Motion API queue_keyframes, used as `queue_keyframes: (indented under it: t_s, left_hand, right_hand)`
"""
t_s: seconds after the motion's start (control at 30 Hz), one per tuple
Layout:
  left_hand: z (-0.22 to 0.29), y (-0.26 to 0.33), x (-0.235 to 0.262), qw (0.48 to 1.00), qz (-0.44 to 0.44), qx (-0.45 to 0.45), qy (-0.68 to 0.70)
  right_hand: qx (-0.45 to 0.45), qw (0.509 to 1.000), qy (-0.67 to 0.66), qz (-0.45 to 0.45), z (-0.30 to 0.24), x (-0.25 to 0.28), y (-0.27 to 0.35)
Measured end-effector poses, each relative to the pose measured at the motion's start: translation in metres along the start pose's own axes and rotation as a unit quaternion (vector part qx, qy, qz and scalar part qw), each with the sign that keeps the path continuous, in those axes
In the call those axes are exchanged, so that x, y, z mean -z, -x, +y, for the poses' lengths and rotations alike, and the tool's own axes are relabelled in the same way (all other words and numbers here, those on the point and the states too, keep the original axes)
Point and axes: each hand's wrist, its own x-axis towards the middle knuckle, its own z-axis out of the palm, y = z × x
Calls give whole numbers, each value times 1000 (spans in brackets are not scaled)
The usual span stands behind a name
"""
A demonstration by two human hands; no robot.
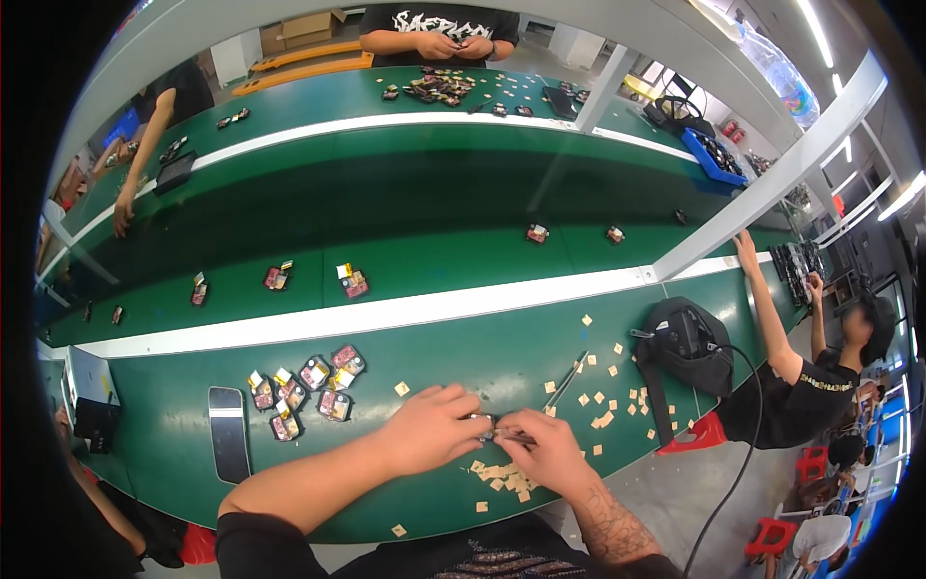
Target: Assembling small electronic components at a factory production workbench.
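Fingers of left hand (431, 427) and right hand (546, 450) pinched together on small dark part (490, 431); could slip onto green bench (482, 352) among tan squares (502, 475).

Both hands (487, 436) pinch a small part (490, 431) over the green table (434, 357).

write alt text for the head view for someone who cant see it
Both hands, left hand and right hand, meet over a small part above a green workbench. Small tan squares lie scattered at the right, a cluster of small pink-faced parts at the left.
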Motion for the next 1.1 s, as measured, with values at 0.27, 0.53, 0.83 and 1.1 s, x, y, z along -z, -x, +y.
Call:
queue_keyframes:
  t_s: [0.27, 0.53, 0.83, 1.1]
  left_hand:
    - [8, -1, 2, 999, 0, 10, -52]
    - [-1, 1, 2, 999, -3, -35, -11]
    - [1, -2, 0, 999, 0, -36, -25]
    - [4, -2, -1, 999, 12, -31, -28]
  right_hand:
    - [-47, 998, -28, -34, -5, 19, -1]
    - [-44, 999, 3, -22, -12, 19, -2]
    - [5, 999, 41, 26, -17, 2, -1]
    - [32, 996, 70, 42, -14, -9, 0]
